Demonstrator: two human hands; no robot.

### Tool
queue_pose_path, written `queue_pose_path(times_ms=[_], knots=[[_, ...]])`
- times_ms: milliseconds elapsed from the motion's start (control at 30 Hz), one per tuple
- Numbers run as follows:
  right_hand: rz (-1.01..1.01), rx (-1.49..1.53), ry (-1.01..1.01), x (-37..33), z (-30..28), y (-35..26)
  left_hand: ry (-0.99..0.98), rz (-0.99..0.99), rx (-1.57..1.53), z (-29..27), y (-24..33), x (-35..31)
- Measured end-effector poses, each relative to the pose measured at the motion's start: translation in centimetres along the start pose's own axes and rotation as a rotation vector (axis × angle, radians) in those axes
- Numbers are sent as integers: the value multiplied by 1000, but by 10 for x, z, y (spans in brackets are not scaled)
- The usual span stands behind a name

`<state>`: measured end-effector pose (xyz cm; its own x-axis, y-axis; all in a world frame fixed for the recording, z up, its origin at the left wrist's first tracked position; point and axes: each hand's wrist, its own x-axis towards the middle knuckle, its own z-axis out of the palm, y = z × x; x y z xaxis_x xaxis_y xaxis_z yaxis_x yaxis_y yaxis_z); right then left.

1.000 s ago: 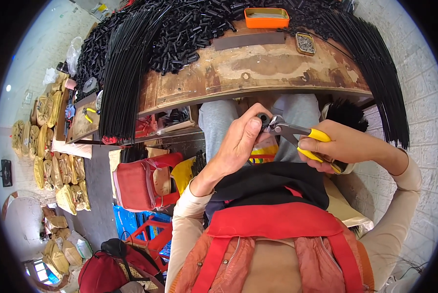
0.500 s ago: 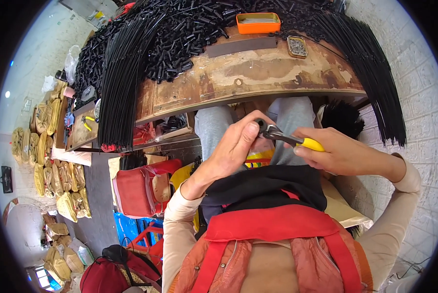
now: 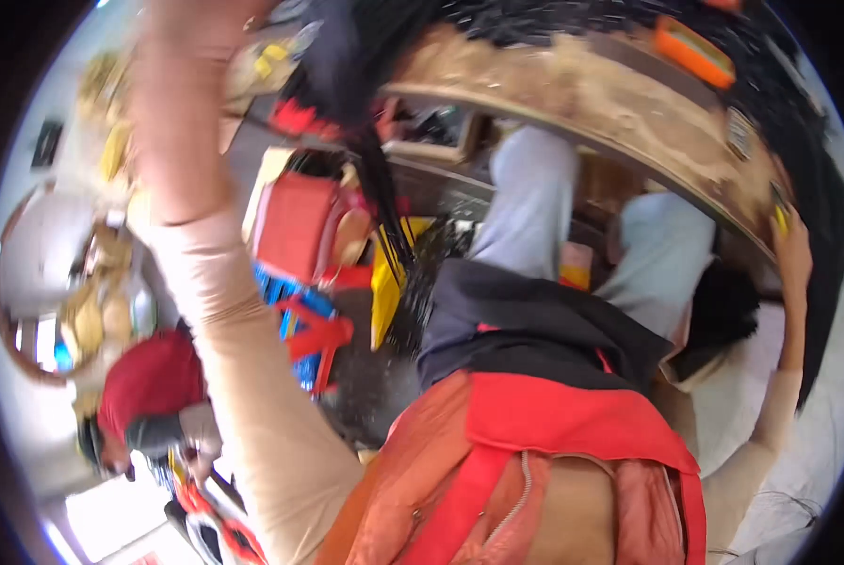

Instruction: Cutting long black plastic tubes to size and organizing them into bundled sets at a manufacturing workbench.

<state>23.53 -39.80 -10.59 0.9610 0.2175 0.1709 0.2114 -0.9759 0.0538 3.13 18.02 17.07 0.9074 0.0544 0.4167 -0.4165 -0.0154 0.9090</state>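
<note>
My left hand [image 3: 196, 66] is raised at the upper left, left of a bundle of thin black rods [image 3: 351, 56]. Motion smears its fingers, so I cannot make out anything in them. Over at the right, my right hand [image 3: 795, 256] is closed around yellow-handled pliers [image 3: 782, 222] beside the right end of the worn wooden table [image 3: 544, 89]. The jaws of the pliers are blurred. The small black tubular part seen earlier does not show clearly.
An orange box [image 3: 695, 56] and a small tin [image 3: 738, 135] are on the table, with dark parts heaped behind. Below the table's left part stands a red padded seat [image 3: 297, 226]. A red plastic stool [image 3: 323, 330] is nearer. Paper-wrapped packages [image 3: 85, 320] lie far left.
My hands have parted from over my lap: the left swung up and left, the right went right with the pliers to the table's edge. The whole view has turned left.
</note>
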Motion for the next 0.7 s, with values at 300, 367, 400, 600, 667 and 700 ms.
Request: queue_pose_path(times_ms=[300, 367, 400, 600, 667, 700], knots=[[-213, 51, 72, 0, -8, -19, -77, -291, 1153, -14, -305, -209], [-266, 81, 22, -19, -48, -55, -49, -464, 1209, -15, -352, -249], [-213, 18, -6, -19, -53, -62, -44, -466, 1178, -19, -374, -267], [-80, 409, 291, -17, -15, -55, -155, -432, 1091, -69, -463, -353], [-96, 193, 374, -19, -17, -23, -318, -472, 958, -63, -459, -325], [-147, 40, 445, -19, -23, -12, -429, -682, 1046, -62, -450, -313]])
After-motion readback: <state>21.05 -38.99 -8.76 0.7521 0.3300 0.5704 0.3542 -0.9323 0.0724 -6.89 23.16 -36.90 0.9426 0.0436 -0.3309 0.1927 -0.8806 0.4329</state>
